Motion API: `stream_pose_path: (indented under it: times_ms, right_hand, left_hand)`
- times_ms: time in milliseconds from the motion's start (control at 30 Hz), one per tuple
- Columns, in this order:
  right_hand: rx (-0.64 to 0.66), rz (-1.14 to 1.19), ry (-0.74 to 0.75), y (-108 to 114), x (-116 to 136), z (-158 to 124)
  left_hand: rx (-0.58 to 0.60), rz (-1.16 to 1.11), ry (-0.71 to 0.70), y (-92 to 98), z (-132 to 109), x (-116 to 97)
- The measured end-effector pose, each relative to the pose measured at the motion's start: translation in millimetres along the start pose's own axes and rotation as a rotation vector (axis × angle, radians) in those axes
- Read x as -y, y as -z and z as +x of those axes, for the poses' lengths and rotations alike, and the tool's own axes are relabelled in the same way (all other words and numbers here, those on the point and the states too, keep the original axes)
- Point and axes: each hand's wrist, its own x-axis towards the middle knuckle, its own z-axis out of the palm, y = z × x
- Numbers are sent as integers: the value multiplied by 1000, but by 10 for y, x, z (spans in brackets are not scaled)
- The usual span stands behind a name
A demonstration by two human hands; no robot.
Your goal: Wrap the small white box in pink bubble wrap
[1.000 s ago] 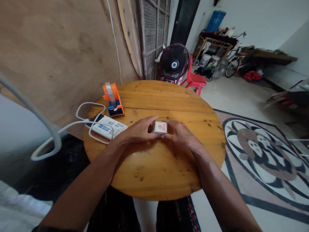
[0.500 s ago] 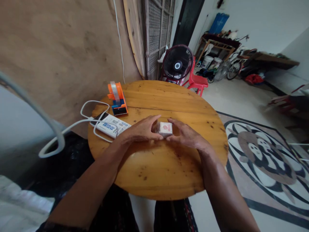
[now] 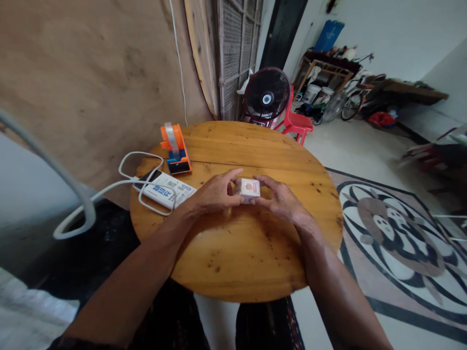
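Note:
A small white box point(image 3: 250, 188) with a red print on its top sits between my two hands over the middle of the round wooden table point(image 3: 241, 262). My left hand point(image 3: 216, 193) grips its left side, thumb on the near edge and index finger toward the far edge. On the opposite side, my right hand point(image 3: 281, 198) closes on the box with thumb and forefinger. The box's lower part is partly hidden by the thumbs. Whether its underside touches the tabletop I cannot tell.
An orange and blue tape dispenser point(image 3: 178, 153) stands at the table's left back. Nearer lies a white printed box point(image 3: 168, 192), crossed by a looped white cable point(image 3: 122, 183). Beyond the table are a fan point(image 3: 267, 97) and a red plastic chair point(image 3: 297, 120).
The fingers of both hands have drawn in on the small box. Hands and box have shifted slightly up in the picture. The view has turned a little.

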Motion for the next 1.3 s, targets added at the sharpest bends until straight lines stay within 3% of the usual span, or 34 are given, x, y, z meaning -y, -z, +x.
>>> stream_pose_path:
  times_ms: [233, 533, 833, 1300]
  right_hand:
    - [127, -83, -9, 19, -50, -21]
    - [99, -90, -11, 155, -74, -90]
    - [104, -77, 30, 125, 10, -32]
    - [126, -54, 37, 138, -5, -41]
  left_hand:
    - [88, 74, 0, 28, -32, -72]
    - [159, 48, -16, 80, 6, 20]
    - [221, -78, -28, 96, -29, -47]
    - [246, -71, -37, 79, -10, -7]
